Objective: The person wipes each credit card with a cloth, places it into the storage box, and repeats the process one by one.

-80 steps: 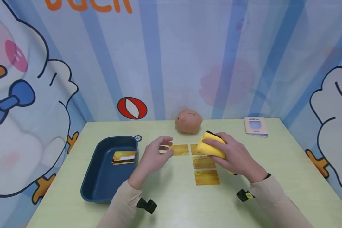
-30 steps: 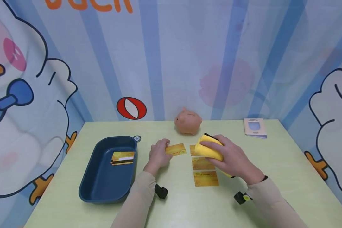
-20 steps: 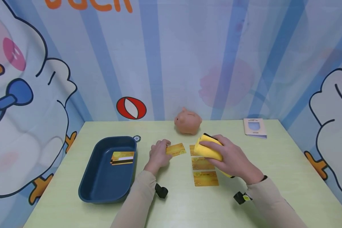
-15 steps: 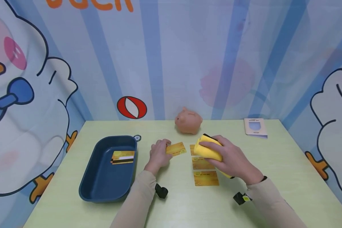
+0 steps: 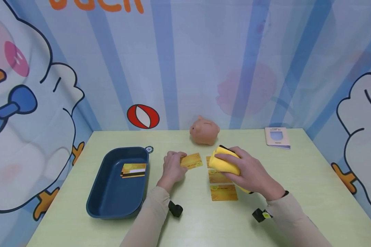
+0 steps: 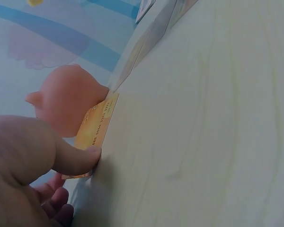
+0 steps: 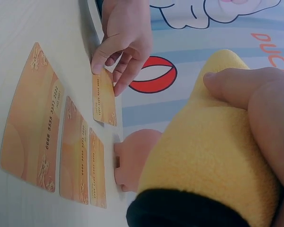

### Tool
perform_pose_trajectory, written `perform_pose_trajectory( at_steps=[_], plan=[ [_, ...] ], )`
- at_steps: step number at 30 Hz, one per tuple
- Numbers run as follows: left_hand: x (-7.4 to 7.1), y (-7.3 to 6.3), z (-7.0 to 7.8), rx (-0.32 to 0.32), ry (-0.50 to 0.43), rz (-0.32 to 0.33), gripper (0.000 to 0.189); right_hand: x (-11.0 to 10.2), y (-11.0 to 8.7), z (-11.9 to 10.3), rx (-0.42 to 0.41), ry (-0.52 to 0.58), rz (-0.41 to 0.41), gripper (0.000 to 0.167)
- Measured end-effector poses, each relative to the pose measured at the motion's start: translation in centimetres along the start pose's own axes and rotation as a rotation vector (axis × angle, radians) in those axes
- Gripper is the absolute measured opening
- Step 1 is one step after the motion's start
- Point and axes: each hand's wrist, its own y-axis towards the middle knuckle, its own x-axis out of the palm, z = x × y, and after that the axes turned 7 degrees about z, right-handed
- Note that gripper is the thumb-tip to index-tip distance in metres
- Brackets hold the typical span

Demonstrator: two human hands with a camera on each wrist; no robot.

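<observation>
Pale-green bench (image 5: pixel 309 178) fills the lower frame; at centre, fingers of the left hand (image 5: pixel 173 168) pinch a rectangular golden card (image 5: pixel 192 161); right of centre, the right hand (image 5: pixel 253 170) grips a bundled fuzzy yellow cloth (image 5: pixel 224 165).

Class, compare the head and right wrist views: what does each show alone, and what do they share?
Only the head view shows the booklet and the cards inside the blue tray.

Only the right wrist view shows the row of three cards uncovered, with readable digits on the nearest card.

Both show the left hand pinching a card, the right hand gripping a yellow cloth, and the piggy bank.
</observation>
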Motion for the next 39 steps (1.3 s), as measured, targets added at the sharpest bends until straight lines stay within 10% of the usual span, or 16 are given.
perform_pose_trajectory(
  at_steps=[25,39],
  plan=[
    [-0.6,-0.7,-0.7,0.055,-0.164,-0.039,0.055,-0.1,0.0,0.0,0.002,0.003,-0.002,0.053],
    [-1.5,-1.2,0.0,-0.021,-0.355,-0.063,0.059,-0.2,0.3,0.0,-0.018,0.005,0.009,0.053]
  ],
)
